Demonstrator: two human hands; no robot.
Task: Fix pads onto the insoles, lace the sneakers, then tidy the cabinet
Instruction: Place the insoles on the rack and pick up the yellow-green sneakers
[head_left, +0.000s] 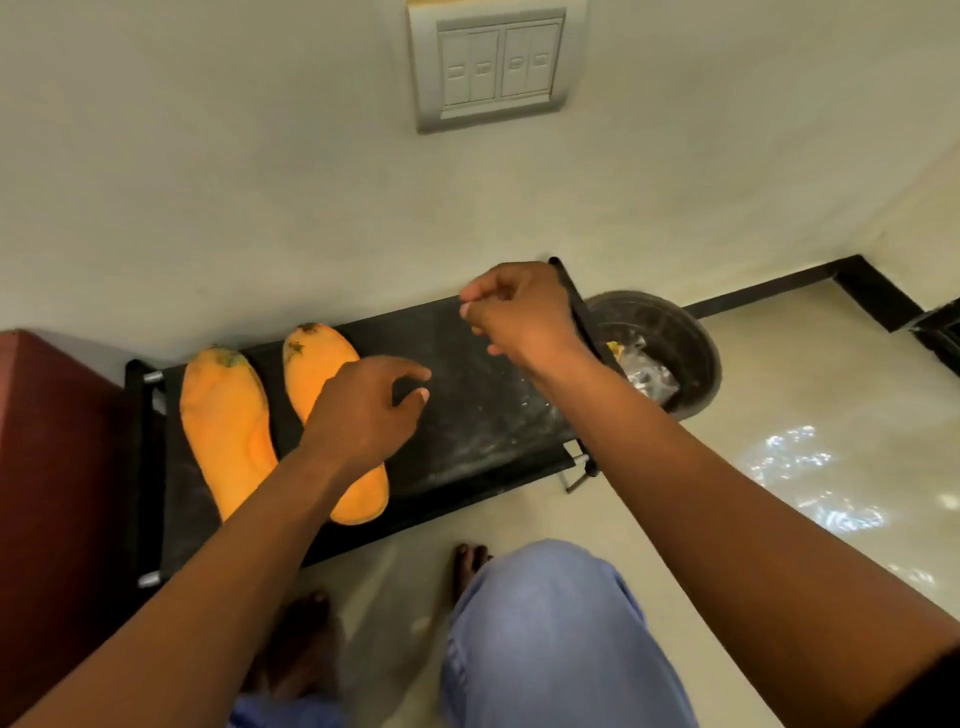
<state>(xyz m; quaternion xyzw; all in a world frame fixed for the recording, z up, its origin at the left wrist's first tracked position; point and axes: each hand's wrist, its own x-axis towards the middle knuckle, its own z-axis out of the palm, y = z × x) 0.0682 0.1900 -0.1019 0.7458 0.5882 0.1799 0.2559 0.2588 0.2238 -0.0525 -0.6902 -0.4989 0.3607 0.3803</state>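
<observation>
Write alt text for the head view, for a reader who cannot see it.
Two orange insoles lie side by side on a low black rack against a wall; the left hand hovers over the right one, fingers relaxed. The right hand is curled above the rack's far end, near a dark bin holding rubbish.

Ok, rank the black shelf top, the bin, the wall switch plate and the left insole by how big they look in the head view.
1. black shelf top
2. wall switch plate and bin: look alike, and the bin is partly hidden, so unranked
3. left insole
</observation>
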